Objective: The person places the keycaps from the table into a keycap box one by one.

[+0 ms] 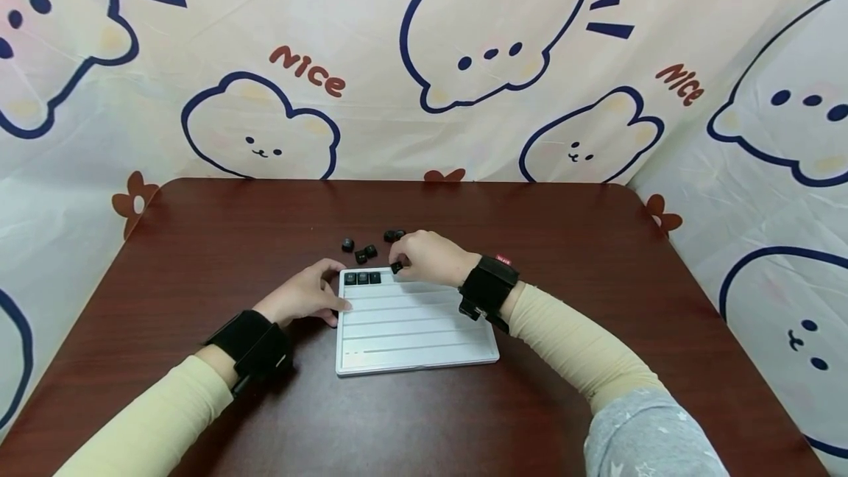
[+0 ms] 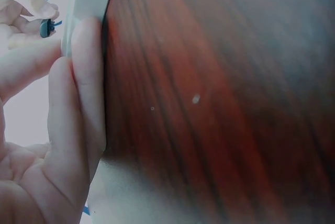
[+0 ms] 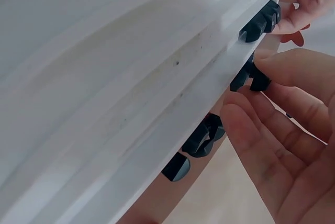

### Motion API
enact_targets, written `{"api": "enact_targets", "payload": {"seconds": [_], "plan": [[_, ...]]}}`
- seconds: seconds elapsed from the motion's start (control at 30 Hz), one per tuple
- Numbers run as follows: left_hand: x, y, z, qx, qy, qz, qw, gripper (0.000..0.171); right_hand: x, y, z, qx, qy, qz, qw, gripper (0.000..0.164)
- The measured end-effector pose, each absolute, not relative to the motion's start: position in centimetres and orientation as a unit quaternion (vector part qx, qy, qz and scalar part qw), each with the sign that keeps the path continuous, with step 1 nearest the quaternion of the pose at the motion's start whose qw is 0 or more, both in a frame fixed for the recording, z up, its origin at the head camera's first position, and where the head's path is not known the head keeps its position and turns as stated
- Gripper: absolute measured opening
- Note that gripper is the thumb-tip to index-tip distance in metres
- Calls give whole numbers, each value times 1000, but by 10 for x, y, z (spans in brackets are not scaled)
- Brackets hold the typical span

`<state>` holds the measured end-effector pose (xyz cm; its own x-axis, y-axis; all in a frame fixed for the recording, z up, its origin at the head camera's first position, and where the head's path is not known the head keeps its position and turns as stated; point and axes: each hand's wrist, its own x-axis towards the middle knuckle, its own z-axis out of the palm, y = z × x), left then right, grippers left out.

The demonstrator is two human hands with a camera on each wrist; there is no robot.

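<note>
Near the middle of the table (image 1: 232,227): one white ridged tray (image 1: 411,330), long axis running left to right, ridges parallel to it.

Seated in the tray: three black keycaps (image 1: 362,278), side by side, farthest row, left end.

Right hand (image 1: 430,256): thumb and fingers pinching one held keycap (image 1: 396,267) at the tray's far edge, just right of the three, a gap between. Whether it touches the tray: cannot tell. The row runs on rightward beneath this hand, the nearer of the two to it.

Left hand (image 1: 305,294): gripping the tray's left edge by the far corner, fingers along the side wall; no keycap seen in it.

Loose on the table, beyond the tray: one single keycap (image 1: 347,245), off the far-left corner; one close-set pair (image 1: 361,257), behind the seated three; one farther pair (image 1: 389,236), just beside the right hand's fingers.

Edges and room: table's far edge well behind the loose pieces; broad table surface right and near side; black wristband (image 1: 486,285) over the tray's right end.
</note>
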<state>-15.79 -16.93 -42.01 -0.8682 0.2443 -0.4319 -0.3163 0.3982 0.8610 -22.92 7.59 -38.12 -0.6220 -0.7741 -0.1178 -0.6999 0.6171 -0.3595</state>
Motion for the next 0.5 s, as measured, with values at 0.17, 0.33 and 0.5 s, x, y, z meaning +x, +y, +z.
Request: {"api": "enact_targets", "payload": {"seconds": [0.17, 0.33, 0.5], "plan": [[-158, -169, -420, -22, 794, 551, 256, 66, -227, 72, -381, -405, 894, -137, 135, 22], [-158, -169, -420, -22, 794, 551, 255, 66, -225, 68, -383, -400, 897, -130, 134, 20], [-158, -170, -420, -22, 792, 554, 256, 66, -223, 65, -385, -396, 901, -122, 131, 19]]}}
